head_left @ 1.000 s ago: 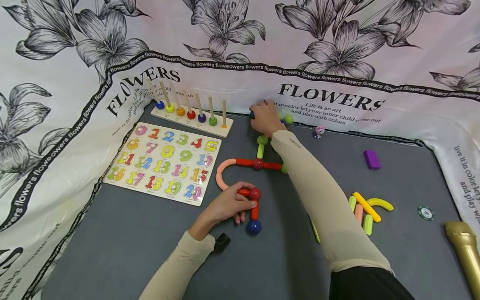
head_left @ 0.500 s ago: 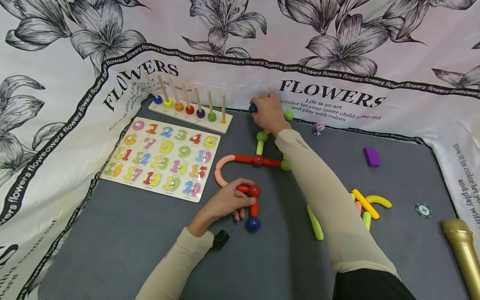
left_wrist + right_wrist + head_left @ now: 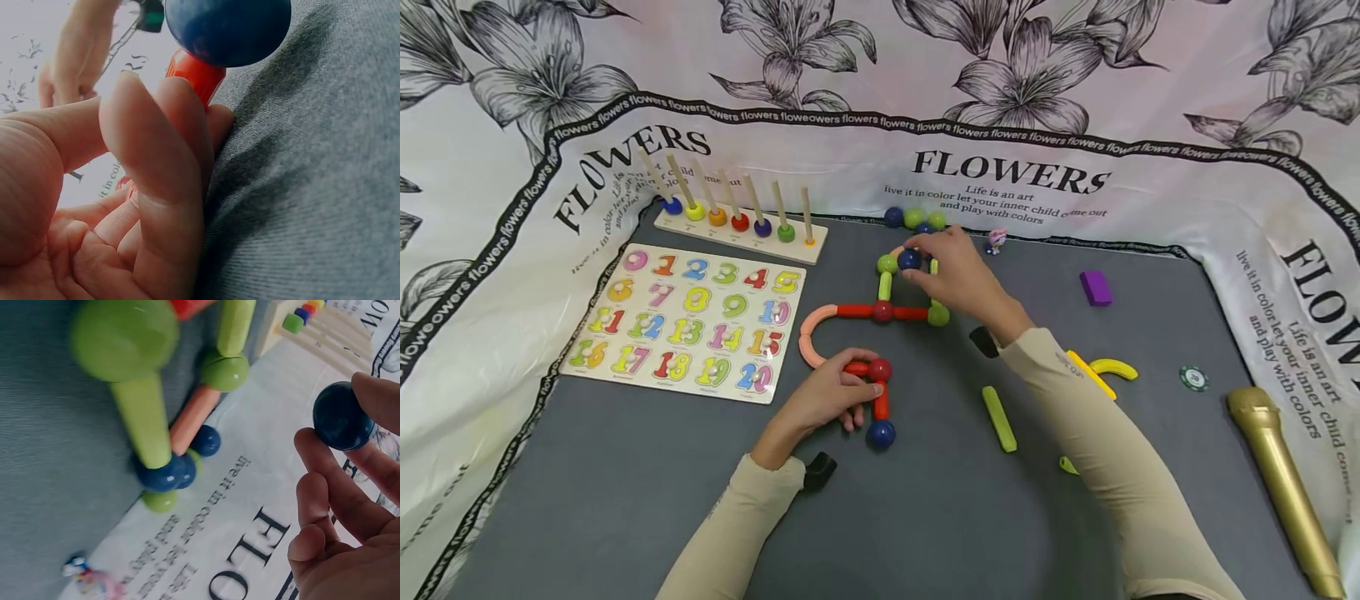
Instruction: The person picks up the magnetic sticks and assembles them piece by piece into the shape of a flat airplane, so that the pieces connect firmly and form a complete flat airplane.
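The left hand (image 3: 823, 398) is lying low over the table (image 3: 925, 525), its fingers curling around the near end of a stick-and-ball construction (image 3: 882, 311), by a red ball (image 3: 880, 369). Ahead and to the right, well apart from it, the right hand (image 3: 958, 271) is hovering over the construction's far part, pinching a dark blue ball (image 3: 910, 258) between thumb and fingers; the right wrist view is showing that ball apart from the sticks.

Beyond the left hand, to its left, a number puzzle board (image 3: 716, 305) is holding coloured numerals, 0 to 20. Behind that board, a peg board (image 3: 801, 252) is carrying coloured beads at the feet of its pegs.

Just beyond the right hand, green and blue balls (image 3: 913, 218) are sitting near a small figurine (image 3: 996, 240). To its right are lying a purple block (image 3: 1096, 288), a poker chip (image 3: 1193, 378) and a gold microphone (image 3: 1285, 483). Nearer than the right hand, a green stick (image 3: 999, 419) is lying loose; the right sleeve (image 3: 1105, 450) is partly covering yellow sticks (image 3: 1114, 368).
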`<action>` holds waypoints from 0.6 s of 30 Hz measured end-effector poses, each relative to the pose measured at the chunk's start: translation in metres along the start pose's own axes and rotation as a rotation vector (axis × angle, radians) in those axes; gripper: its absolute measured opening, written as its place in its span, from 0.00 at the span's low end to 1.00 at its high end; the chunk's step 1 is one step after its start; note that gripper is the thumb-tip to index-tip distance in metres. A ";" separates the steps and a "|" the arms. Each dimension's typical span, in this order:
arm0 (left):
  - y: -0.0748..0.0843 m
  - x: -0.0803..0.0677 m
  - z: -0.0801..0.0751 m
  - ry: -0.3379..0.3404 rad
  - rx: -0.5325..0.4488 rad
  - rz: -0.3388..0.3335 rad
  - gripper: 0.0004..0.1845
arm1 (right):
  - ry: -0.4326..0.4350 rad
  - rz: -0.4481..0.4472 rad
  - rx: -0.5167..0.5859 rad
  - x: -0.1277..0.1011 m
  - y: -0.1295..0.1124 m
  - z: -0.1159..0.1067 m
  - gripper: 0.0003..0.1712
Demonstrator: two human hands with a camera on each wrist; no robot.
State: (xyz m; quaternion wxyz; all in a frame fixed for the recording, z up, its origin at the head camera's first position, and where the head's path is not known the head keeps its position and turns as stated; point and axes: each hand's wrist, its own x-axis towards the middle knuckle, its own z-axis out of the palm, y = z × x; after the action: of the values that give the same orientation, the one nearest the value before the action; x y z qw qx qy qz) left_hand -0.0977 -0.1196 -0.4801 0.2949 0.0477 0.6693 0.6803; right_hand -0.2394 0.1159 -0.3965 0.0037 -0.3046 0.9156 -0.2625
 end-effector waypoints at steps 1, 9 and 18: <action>-0.001 0.000 0.000 0.001 0.003 0.000 0.31 | -0.007 0.012 -0.008 -0.007 0.001 0.001 0.23; -0.005 0.000 0.001 0.000 0.004 -0.006 0.30 | -0.071 0.114 0.020 -0.066 0.010 0.009 0.23; -0.001 -0.001 0.000 -0.002 0.007 -0.014 0.30 | -0.159 0.196 0.086 -0.113 0.023 0.018 0.20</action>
State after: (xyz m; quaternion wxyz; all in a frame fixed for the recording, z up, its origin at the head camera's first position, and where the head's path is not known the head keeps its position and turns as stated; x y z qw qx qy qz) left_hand -0.0967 -0.1199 -0.4807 0.3002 0.0448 0.6717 0.6758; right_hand -0.1569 0.1864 -0.4406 0.1150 -0.2332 0.9256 -0.2751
